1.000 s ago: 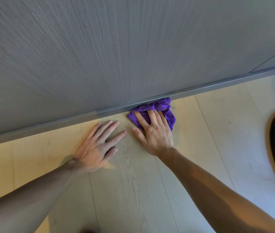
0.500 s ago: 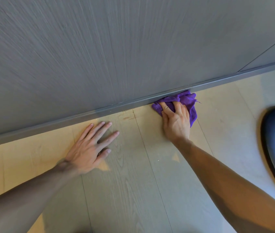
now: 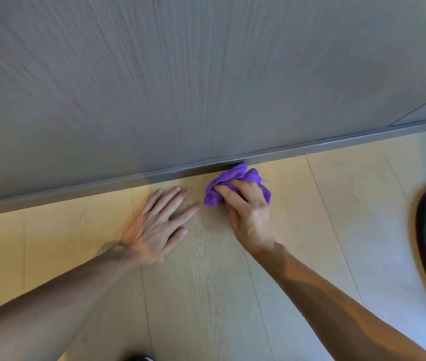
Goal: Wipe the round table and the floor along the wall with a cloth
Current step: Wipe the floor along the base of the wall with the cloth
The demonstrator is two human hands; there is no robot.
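Two bare forearms reach in from the lower left and lower right corners of the frame, with no sleeves showing. The left hand (image 3: 158, 225) and right hand (image 3: 248, 214) are bare, with short, plain fingernails.

My purple cloth (image 3: 235, 185) is bunched into a crumpled wad on the floor (image 3: 206, 295), its far edge touching the grey skirting at the foot of the wall (image 3: 206, 74). My right hand (image 3: 248, 212) covers its near side, with my fingers curled over the folds and pressing them down. The floor is pale wood-grain planks whose seams run away from the wall, warm yellow close to the skirting and greyer nearer me. The wall is matte grey with a fine vertical grain, and a darker grey skirting strip runs along its base.
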